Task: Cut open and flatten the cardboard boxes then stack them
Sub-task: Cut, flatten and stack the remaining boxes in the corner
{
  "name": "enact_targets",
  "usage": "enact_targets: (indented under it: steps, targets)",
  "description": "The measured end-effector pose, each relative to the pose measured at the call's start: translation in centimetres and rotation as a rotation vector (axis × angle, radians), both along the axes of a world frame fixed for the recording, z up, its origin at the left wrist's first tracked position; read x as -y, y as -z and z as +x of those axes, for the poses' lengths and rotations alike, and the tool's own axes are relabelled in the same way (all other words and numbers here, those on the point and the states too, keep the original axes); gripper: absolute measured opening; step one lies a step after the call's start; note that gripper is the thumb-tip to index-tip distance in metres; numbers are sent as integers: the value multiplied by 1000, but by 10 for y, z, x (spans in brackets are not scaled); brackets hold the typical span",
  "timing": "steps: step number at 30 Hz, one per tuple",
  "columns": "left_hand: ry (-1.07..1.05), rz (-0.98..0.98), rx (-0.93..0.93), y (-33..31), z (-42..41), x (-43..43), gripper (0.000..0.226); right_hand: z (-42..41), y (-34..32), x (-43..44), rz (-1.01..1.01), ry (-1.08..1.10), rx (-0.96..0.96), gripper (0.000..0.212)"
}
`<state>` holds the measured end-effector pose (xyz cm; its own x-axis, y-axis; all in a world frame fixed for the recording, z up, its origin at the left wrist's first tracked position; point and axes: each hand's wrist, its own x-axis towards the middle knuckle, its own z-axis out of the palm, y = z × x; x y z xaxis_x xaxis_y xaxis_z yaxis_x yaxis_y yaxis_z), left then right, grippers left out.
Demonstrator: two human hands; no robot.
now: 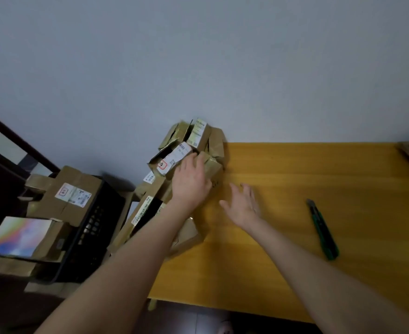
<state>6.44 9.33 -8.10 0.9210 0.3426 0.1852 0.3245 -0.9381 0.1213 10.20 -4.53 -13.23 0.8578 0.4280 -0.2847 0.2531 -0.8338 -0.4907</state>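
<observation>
Boxes (71, 196) in black crate (95, 237); left hand (191, 182) fingers flat on cardboard stack (199, 133), right hand (243, 206) fingers apart.

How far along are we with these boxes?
Done: a cardboard pile of opened, mostly flattened pieces sits at the left edge of the table. In hand: the left hand presses on it, the right hand hovers open beside it, and the knife lies unheld. Left: the boxes in the black crate look uncut.
</observation>
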Motion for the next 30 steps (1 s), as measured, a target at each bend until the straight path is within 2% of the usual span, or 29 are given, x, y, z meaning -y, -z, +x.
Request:
enact_targets:
  steps: [2,5,7,9,10,12,15,19,22,25,28,30]
  targets:
    - [-88,8,35,-9,-11,-21,73,-8,-5,-19,130,-20,-89,69]
    - [-299,-142,-1,-18,-34,-51,79,-22,-18,-48,379,82,-314,71]
    - [-406,-349,-113,-18,-49,-69,83,-33,-21,-62,482,156,-473,68]
    - [-420,-676,-215,-16,-63,-78,83,-43,-20,-68,531,197,-659,68]
    - [-404,-754,-256,-14,-70,-78,80,-49,-18,-68,566,213,-769,69]
    - [-369,-623,-316,-15,-78,-74,66,-55,-17,-69,647,254,-923,69]
    - [-334,-344,-299,-33,-72,-65,41,-51,-23,-64,747,390,-930,74]
    - [-238,-395,-84,-71,-40,-44,38,-17,-38,-37,909,550,-858,82]
    - [-59,-407,2,-93,-12,-9,40,16,-49,1,1003,637,-851,85]
    - [132,-644,-2,-97,7,24,40,44,-57,48,1096,761,-867,90]
    - [295,-968,-133,-86,20,52,26,63,-58,99,1167,815,-942,96]
    - [312,-1081,-207,-76,31,71,37,68,-55,126,1264,831,-1008,95]
